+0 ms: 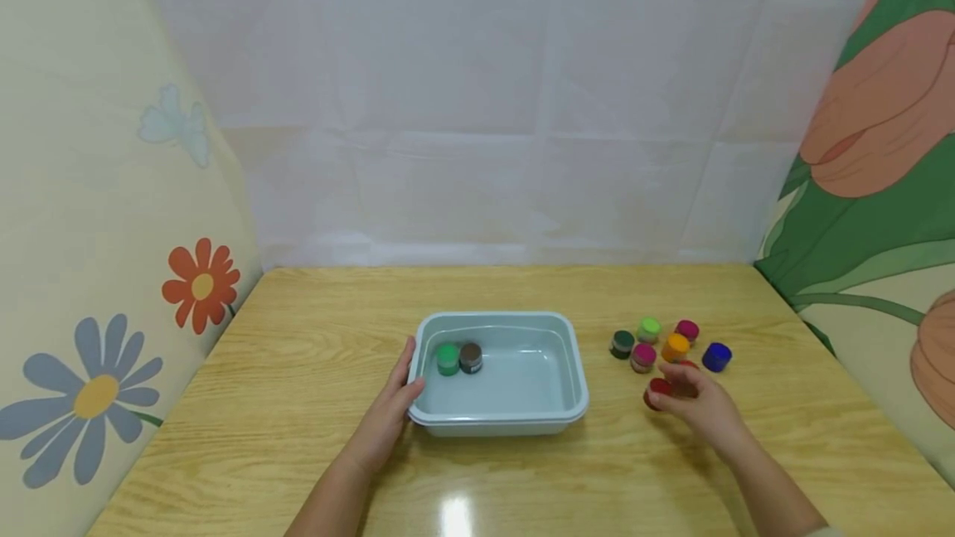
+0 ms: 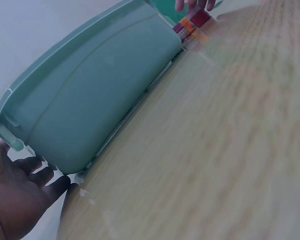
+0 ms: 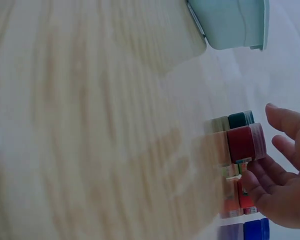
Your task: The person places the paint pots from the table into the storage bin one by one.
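My left hand [image 1: 385,417] holds the left side of a pale blue-green plastic basin [image 1: 496,418], thumb at the rim and fingers along the outer wall. Inside the basin, a green-lidded jar [image 1: 448,359] and a brown-lidded jar [image 1: 471,358] stand side by side at the left. On the right, my right hand [image 1: 705,408] is at a small dark red jar [image 3: 241,144], thumb and fingers spread around it. A second red jar [image 1: 687,365] is partly hidden behind those fingers.
Beyond my right hand stand several small jars: dark green [image 1: 622,345], light green [image 1: 649,329], orange [image 1: 676,347], two magenta ones [image 1: 643,357] and a blue one [image 1: 717,357]. The wooden table [image 1: 336,313] ends at a white cloth [image 1: 477,147] behind.
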Tool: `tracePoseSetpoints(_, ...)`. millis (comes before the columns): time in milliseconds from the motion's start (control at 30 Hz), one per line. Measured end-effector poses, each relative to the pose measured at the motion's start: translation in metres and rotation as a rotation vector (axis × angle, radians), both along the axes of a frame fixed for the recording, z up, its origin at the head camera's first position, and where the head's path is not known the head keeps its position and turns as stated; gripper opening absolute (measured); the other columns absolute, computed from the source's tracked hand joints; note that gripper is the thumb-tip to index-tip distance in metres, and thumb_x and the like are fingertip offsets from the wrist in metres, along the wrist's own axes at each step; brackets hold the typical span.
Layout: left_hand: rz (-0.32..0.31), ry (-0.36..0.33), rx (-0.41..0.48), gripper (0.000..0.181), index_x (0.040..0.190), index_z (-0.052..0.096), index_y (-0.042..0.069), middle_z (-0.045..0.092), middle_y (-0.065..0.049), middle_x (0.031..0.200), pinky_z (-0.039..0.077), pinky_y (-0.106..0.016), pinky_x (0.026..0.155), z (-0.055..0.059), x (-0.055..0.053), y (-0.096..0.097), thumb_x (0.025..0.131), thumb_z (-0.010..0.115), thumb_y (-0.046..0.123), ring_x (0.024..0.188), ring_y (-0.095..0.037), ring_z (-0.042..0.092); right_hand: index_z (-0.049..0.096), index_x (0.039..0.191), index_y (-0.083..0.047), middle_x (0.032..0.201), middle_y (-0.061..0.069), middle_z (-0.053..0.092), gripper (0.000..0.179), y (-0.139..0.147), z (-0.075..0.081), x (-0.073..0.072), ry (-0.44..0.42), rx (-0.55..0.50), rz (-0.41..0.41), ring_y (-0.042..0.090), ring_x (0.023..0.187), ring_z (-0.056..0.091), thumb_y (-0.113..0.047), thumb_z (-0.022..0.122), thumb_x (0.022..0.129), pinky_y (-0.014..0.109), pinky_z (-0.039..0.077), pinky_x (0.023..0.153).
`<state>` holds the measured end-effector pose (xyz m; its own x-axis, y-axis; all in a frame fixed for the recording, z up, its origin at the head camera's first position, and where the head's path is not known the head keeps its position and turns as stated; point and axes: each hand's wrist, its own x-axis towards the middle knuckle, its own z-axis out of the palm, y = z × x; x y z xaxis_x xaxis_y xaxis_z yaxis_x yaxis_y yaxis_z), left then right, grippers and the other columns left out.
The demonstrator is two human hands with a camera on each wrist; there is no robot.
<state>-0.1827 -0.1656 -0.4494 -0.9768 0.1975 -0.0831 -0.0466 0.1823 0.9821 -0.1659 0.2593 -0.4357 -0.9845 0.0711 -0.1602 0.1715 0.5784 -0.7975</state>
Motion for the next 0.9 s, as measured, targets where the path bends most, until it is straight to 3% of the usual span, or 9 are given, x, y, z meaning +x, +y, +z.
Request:
tracePoseSetpoints(433,-0.002,-0.002,0.001,0.063,0.159,0.005,0.028,-0.004,0.005,0.167,-0.003,-0.060,0.121,0.0004,0.0007,0.0000,0.105,0.036,0.029,0.153,-0.030,-0.010,0.048,0.140,0.002,0.134,0.024,0.055,0.066,0.0009,-0.0090,-0.0012,-0.026,-0.008,-0.036,0.032,0.115,0.058,-0.032,0.072,0.089,0.039,0.052,0.093)
tracePoseSetpoints(900,-0.003,0.007,0.015,0.063,0.159,0.005,0.027,-0.004,0.005,0.167,-0.004,-0.059,0.121,-0.0015,-0.0001,-0.0002,0.105,0.037,0.029,0.153,-0.029,-0.010,0.050,0.139,0.001,0.130,0.025,0.057,0.064,0.0001,-0.0088,-0.0036,-0.034,0.017,-0.046,0.034,0.115,0.058,-0.034,0.071,0.089,0.045,0.050,0.095)
